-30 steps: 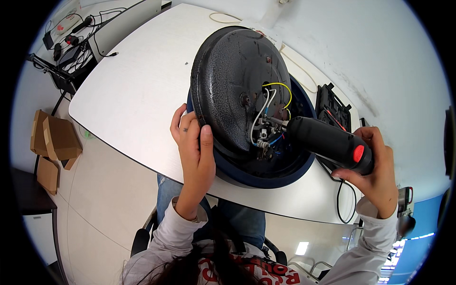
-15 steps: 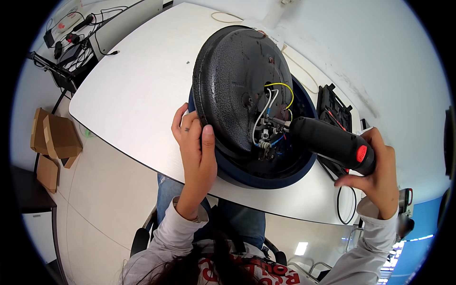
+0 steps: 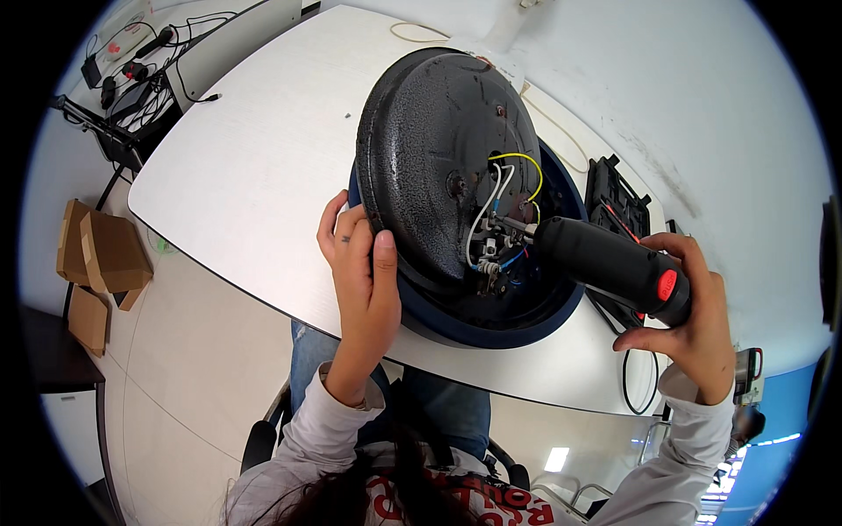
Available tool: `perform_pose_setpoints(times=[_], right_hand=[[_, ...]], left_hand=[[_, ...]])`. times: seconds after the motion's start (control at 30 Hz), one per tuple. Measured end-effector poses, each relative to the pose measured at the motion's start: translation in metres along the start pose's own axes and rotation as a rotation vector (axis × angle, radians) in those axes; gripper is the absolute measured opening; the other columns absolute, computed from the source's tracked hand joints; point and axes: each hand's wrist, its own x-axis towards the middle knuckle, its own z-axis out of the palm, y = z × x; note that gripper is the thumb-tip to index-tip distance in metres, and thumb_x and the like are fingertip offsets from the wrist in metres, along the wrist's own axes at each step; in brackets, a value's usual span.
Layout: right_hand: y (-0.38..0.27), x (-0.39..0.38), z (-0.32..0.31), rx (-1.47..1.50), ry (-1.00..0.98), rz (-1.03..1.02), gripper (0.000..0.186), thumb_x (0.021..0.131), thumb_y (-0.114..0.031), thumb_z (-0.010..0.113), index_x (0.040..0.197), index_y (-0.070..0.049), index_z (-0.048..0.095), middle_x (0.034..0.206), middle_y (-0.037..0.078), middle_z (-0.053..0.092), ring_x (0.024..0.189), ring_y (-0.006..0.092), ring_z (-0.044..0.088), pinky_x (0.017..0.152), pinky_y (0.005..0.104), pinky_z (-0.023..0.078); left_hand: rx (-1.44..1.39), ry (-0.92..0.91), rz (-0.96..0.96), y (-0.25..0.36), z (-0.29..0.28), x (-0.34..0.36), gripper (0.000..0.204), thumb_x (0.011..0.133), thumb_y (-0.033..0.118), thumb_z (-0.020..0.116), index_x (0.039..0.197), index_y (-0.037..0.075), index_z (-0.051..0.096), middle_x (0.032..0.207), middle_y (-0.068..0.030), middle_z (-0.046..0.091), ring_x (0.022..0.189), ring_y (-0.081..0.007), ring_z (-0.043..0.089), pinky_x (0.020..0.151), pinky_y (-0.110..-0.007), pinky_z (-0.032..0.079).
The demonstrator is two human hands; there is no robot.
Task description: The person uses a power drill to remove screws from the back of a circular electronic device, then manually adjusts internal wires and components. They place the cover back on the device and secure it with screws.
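A black speckled metal disc (image 3: 417, 140) sits tilted in a round navy-blue housing (image 3: 551, 319) on the white table (image 3: 237, 158). White, yellow and blue wires run to a small metal terminal assembly (image 3: 487, 250) on its underside. My left hand (image 3: 361, 289) is closed on the left rim of the disc and housing. My right hand (image 3: 697, 320) grips the rear of a black powered screwdriver (image 3: 596, 259) with a red button. Its bit reaches among the terminals, where the exact contact point is hard to make out.
An open black tool case (image 3: 618, 188) lies right of the housing, with a cable loop below. A panel (image 3: 210, 44) separates a cluttered desk of cords and adapters at back left. Cardboard boxes (image 3: 105, 250) stand on the floor at left. A wall borders the table's right side.
The disc and screwdriver have shifted a few pixels rightward since a second ago. The fingers of my right hand have moved slightly on the screwdriver's body. My left hand stays at the rim.
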Motion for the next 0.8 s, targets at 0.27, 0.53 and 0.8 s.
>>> perform_pose_setpoints(times=[0.27, 0.53, 0.8], right_hand=[[-0.019, 0.032, -0.006, -0.007, -0.052, -0.061, 0.084, 0.062, -0.031, 0.084, 0.133, -0.009, 0.044, 0.076, 0.012, 0.065, 0.068, 0.0232, 0.065, 0.063, 0.0294, 0.048], [-0.028, -0.011, -0.019, -0.084, -0.024, 0.024, 0.061, 0.070, -0.005, 0.079, 0.124, -0.002, 0.053, 0.072, 0.008, 0.054, 0.061, 0.0171, 0.048, 0.056, 0.0282, 0.041], [-0.043, -0.046, 0.058, 1.306, 0.506, 0.379, 0.034, 0.084, -0.030, 0.065, 0.096, -0.003, 0.049, 0.077, 0.013, 0.056, 0.059, 0.0181, 0.052, 0.049, 0.0312, 0.045]], left_hand=[[0.140, 0.140, 0.101, -0.004, -0.017, 0.007, 0.019, 0.089, 0.011, 0.053, 0.102, -0.002, 0.053, 0.113, -0.0175, 0.052, 0.122, -0.0403, 0.035, 0.101, -0.049, 0.028], [0.012, -0.138, 0.039, 0.011, -0.060, 0.009, 0.016, 0.091, 0.015, 0.055, 0.099, 0.002, 0.055, 0.121, -0.0136, 0.053, 0.123, -0.0335, 0.039, 0.100, -0.044, 0.034], [0.403, 0.167, 0.146, -0.055, -0.167, 0.104, 0.022, 0.083, 0.006, 0.055, 0.104, 0.008, 0.057, 0.100, -0.0098, 0.060, 0.097, -0.0300, 0.057, 0.084, -0.038, 0.045]])
